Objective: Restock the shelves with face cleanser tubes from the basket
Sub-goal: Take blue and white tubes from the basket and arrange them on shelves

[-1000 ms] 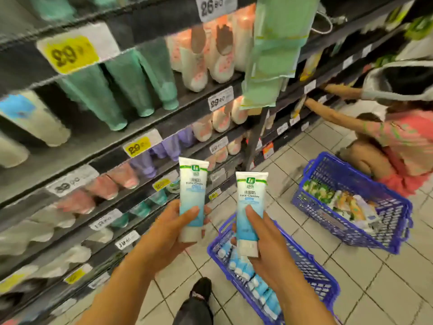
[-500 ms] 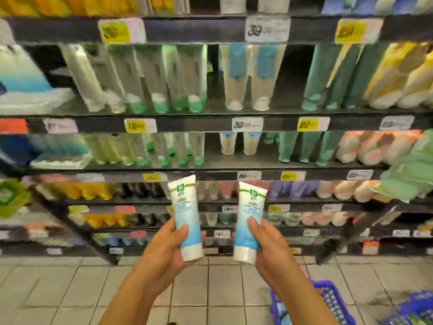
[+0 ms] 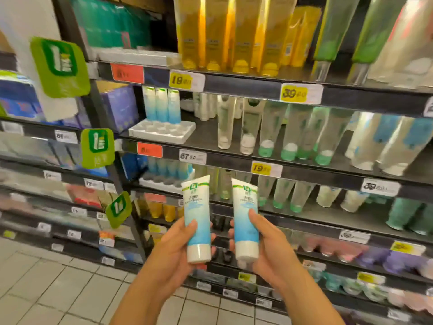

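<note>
My left hand [image 3: 174, 250] grips a white-and-blue face cleanser tube [image 3: 197, 214], cap down. My right hand [image 3: 269, 245] holds a second matching tube [image 3: 245, 216], also cap down. Both tubes are upright in front of the shelves, side by side and apart. Up on the shelf at the left, three matching tubes [image 3: 162, 107] stand at the back of a white slotted tray [image 3: 161, 132] whose front slots hold nothing. One shelf below, a similar tray [image 3: 159, 182] holds more blue tubes. The basket is out of view.
Dark shelves [image 3: 234, 158] carry rows of clear, green and yellow tubes with price tags on the edges. Green hanging signs [image 3: 59, 66] stick out from the upright at the left. Tiled floor [image 3: 46, 294] lies below.
The view has swung left and up along the shelves; the blue baskets and the crouching person have dropped out of sight. Both hands still hold their tubes upright, a little closer to the shelf.
</note>
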Demonstrator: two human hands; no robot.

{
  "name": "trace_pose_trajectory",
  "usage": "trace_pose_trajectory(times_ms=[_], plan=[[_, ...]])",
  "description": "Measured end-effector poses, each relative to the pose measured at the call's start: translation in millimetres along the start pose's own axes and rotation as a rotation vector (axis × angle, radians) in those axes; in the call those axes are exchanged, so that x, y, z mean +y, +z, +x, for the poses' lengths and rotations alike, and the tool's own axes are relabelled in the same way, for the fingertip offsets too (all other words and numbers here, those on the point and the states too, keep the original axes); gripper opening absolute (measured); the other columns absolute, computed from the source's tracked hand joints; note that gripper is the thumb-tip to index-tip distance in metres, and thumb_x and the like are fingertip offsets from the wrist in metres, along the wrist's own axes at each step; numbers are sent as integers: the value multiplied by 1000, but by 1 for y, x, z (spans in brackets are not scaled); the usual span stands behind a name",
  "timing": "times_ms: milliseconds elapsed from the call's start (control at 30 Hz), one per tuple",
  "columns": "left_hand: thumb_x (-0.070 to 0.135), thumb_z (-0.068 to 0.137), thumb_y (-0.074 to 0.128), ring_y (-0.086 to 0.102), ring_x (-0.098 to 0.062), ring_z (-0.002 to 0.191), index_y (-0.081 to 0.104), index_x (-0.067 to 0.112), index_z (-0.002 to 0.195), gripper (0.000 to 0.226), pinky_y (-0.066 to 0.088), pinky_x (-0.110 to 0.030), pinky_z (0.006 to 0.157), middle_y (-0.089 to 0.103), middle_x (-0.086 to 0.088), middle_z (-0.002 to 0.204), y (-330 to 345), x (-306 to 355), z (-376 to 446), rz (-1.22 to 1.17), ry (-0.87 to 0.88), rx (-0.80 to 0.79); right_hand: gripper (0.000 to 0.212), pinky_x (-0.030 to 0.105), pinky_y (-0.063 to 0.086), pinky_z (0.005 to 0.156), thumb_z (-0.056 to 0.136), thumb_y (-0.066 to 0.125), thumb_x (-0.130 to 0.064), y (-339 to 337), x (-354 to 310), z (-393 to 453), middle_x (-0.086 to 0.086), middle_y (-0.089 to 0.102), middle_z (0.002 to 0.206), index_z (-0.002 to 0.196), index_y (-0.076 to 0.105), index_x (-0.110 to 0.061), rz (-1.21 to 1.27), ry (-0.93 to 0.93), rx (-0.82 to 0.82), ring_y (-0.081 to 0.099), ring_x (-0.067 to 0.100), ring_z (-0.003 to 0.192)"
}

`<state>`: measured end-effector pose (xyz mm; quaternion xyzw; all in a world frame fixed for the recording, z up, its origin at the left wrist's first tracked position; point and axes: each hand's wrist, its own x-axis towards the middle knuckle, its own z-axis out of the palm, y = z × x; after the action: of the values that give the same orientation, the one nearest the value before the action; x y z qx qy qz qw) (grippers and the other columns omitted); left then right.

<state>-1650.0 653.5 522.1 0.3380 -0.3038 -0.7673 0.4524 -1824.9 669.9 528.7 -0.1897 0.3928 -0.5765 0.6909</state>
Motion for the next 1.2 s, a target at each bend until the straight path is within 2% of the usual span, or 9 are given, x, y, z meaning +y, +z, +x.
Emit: trace_pose_trajectory(times_ms=[133,267,367,533,733,833,900,1000,1200], plan=[[21,71,61,68,-19,66,56,8,113,44,55,-33,53,70,-8,76,-44,50,13,9,5,-3,53,32,55,52,71,60,-25,54,14,45,15,63,80,117,52,-2,89,-1,-18,62,23,62],[20,73,59,67,-19,64,54,7,116,46,55,-32,52,69,-10,76,-77,84,25,22,4,-26,28,29,55,54,87,49,-17,91,18,80,13,66,76,111,55,-3,137,-37,-27,63,21,61],[19,73,58,66,-17,66,53,7,119,48,55,-31,55,69,-10,80,-93,103,41,52,33,-44,24,29,56,54,93,44,-12,111,13,105,13,67,83,112,55,-3,76,-87,-18,67,20,62],[17,74,57,65,-21,76,54,9,118,45,54,-28,55,69,-14,92,-104,133,75,76,80,-48,30,41,52,77,94,43,-10,140,-14,153,16,62,104,121,51,-1,-18,-130,-18,61,27,87],[13,72,58,66,-16,68,56,9,115,43,54,-27,53,70,-10,86,-110,169,118,105,154,3,17,34,59,61,95,46,-9,166,-61,228,10,67,94,108,56,-5,-200,-293,-1,69,20,74],[11,71,57,67,-14,64,55,9,113,42,54,-27,52,71,-8,81,-108,186,141,90,188,18,15,37,53,73,93,50,-6,172,-80,270,10,63,99,108,54,-7,-369,-477,137,62,26,88],[10,69,58,68,-14,68,55,9,112,43,55,-26,56,72,-8,82,-106,196,156,95,211,29,10,40,50,80,91,53,-2,177,-88,291,12,61,102,96,56,-11,-456,-590,223,55,28,97],[12,69,59,68,-14,71,56,14,111,43,56,-26,59,72,-5,83,-105,205,172,106,235,56,27,46,42,101,88,55,2,179,-90,316,20,56,120,115,55,4,-497,-663,261,51,24,104],[13,69,60,68,-14,70,54,11,116,47,54,-26,56,72,-6,82,-107,214,193,111,220,26,38,45,39,106,90,57,-5,183,-87,345,17,52,130,126,48,1,-566,-677,315,51,30,120]])
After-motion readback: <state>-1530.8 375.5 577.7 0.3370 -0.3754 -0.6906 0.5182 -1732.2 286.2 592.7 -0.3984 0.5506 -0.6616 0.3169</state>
